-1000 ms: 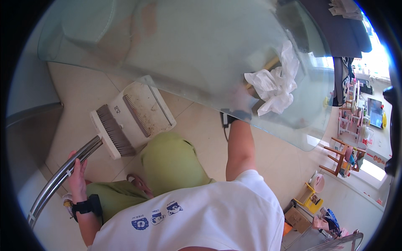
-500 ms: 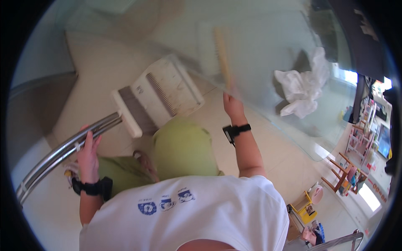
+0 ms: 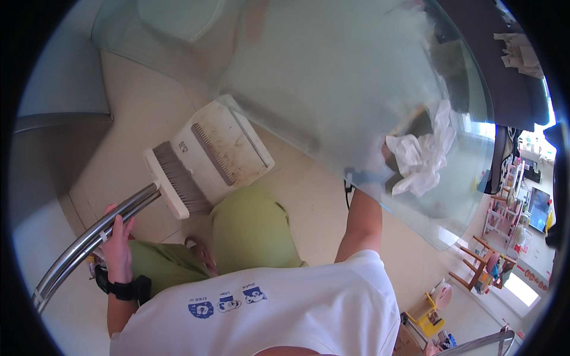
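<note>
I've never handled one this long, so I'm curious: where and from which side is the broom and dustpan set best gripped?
Probably by its slim, round metal poles, not the broad bristles or dustpan. Coming from the body's side looks easiest: the poles slope back toward the lower left, where the left hand clasps them.

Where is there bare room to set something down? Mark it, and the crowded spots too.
Free: the glass tabletop, left of the crumpled white sheet; the floor between the green-trousered knee and right arm, bar specks. Crowded: around the dustpan and broom head, and near the sheet, where the right hand shows blurred through glass.
</note>
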Motion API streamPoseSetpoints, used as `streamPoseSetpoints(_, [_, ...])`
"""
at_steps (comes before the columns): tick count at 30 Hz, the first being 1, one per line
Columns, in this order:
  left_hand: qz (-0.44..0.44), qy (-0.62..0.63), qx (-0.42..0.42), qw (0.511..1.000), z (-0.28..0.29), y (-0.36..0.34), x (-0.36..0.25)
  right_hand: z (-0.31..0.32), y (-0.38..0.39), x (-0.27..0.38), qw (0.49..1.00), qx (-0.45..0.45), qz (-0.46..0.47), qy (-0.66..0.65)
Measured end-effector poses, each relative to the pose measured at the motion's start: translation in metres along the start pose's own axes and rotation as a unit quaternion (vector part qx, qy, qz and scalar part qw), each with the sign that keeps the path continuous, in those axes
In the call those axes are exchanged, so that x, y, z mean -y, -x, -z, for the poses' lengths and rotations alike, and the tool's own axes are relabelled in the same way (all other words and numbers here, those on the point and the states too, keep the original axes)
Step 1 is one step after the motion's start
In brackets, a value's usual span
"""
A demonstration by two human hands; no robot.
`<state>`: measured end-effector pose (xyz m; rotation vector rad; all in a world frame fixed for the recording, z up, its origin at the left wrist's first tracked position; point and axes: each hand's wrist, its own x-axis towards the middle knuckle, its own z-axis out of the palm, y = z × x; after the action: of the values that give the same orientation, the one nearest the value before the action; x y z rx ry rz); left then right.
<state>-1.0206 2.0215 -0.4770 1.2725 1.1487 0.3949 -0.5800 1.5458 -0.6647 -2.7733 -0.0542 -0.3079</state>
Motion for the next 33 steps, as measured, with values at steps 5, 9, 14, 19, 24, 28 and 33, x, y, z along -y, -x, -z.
streamPoseSetpoints(5, [-0.015,0.005,-0.023,1.000,0.003,0.002,0.002,-0.026,-0.083,0.007,0.998,0.015,0.002,0.064])
streamPoseSetpoints(9, [-0.006,-0.046,-0.036,0.998,-0.003,0.005,-0.005,-0.033,-0.104,0.064,0.991,0.104,0.014,0.087])
streamPoseSetpoints(14, [0.000,-0.026,-0.010,1.000,-0.010,0.003,-0.012,-0.013,0.039,0.146,0.888,0.277,0.054,-0.362])
streamPoseSetpoints(19, [-0.007,-0.044,-0.009,0.999,-0.010,0.000,-0.012,0.052,0.098,0.117,0.859,0.426,0.131,-0.254])
streamPoseSetpoints(24, [-0.013,-0.024,-0.002,1.000,-0.001,-0.006,-0.003,0.047,0.017,0.043,0.940,0.153,-0.219,-0.213])
streamPoseSetpoints(28, [-0.006,-0.014,-0.024,1.000,0.005,-0.010,0.004,0.036,-0.042,-0.027,0.965,0.013,-0.197,-0.172])
streamPoseSetpoints(33, [-0.009,-0.027,-0.019,0.999,0.006,-0.008,0.003,0.009,-0.089,-0.058,0.964,-0.017,-0.166,-0.209])
